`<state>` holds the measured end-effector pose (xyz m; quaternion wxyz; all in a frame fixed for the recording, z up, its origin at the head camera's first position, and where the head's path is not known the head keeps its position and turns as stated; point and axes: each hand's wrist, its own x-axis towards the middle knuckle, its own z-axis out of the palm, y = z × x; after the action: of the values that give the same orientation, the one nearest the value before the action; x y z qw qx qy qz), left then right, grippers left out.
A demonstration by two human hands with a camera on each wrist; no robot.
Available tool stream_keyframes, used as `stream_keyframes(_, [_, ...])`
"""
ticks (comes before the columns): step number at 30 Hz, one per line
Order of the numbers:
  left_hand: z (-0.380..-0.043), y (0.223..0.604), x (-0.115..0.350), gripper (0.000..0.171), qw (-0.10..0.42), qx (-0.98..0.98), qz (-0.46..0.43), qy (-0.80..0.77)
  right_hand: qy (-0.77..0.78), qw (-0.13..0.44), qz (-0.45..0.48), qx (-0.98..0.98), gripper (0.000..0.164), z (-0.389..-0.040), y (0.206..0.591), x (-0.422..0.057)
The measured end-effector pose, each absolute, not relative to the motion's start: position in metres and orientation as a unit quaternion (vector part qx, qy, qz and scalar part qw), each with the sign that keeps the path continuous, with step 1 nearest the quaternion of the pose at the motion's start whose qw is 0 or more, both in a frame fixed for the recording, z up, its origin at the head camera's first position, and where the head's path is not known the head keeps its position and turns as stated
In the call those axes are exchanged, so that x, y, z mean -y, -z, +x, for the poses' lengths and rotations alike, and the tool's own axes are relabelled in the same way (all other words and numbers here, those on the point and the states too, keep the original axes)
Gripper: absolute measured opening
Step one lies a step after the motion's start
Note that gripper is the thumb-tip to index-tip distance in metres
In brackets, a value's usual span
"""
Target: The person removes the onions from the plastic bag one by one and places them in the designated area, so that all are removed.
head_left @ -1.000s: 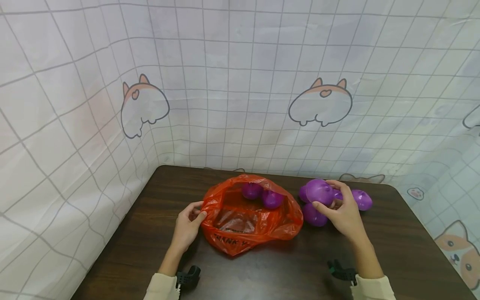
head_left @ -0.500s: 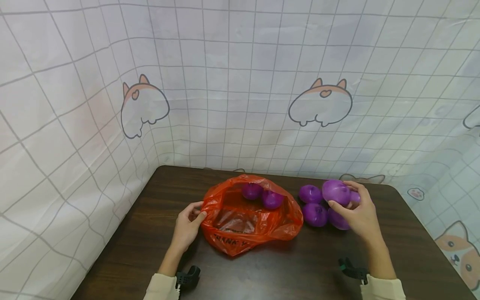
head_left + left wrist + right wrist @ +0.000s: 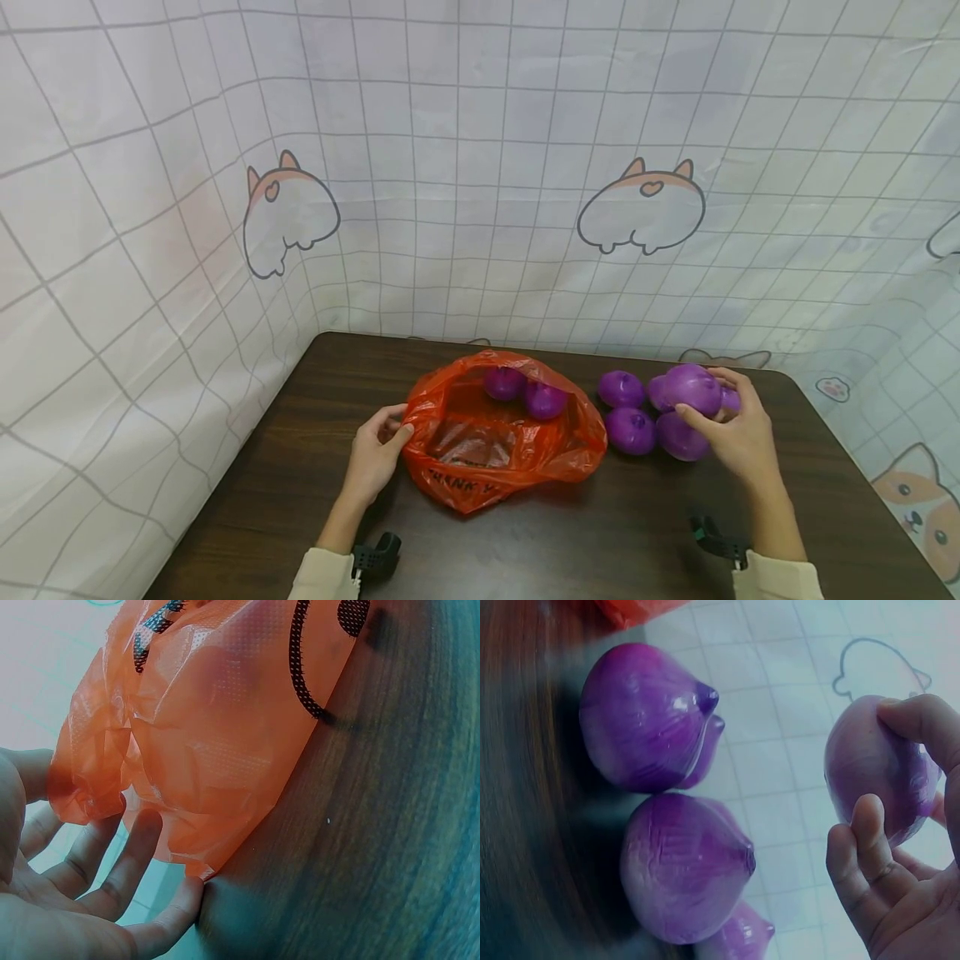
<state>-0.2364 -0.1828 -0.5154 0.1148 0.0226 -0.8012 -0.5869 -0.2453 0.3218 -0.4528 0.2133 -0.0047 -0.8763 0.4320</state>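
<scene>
My left hand [image 3: 375, 457] pinches the left edge of a red plastic bag [image 3: 465, 490] between thumb and fingers. The bag lies with its mouth wide, and two purple onions [image 3: 545, 400] show inside at the back. In the left wrist view, the thumb lies over the thin plastic [image 3: 202, 750] and the fingers are partly behind it. At the right, my right hand [image 3: 742, 440] grips a purple onion [image 3: 874, 761] between thumb and fingers, raised above several other onions. Among those are a front-left onion [image 3: 631, 431] and a front-right onion [image 3: 682, 437]; others are partly hidden behind the hand.
Everything stands on a dark wooden table [image 3: 510, 550]. A white grid-patterned cloth [image 3: 465, 208] hangs right behind the table and along its left and right sides. The onion group sits close to the bag's right side, near the table's back edge.
My right hand, holding the onion, has moved to the right over the group, uncovering the onions at the left. The left hand and the bag have stayed in place.
</scene>
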Motion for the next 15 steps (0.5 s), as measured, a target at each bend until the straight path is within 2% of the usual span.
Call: stream_keyframes(15, [-0.236,0.514,0.182,0.032,0.109,0.798,0.025,0.592,-0.424,0.195,-0.052,0.883,0.076,-0.246,0.465,-0.346])
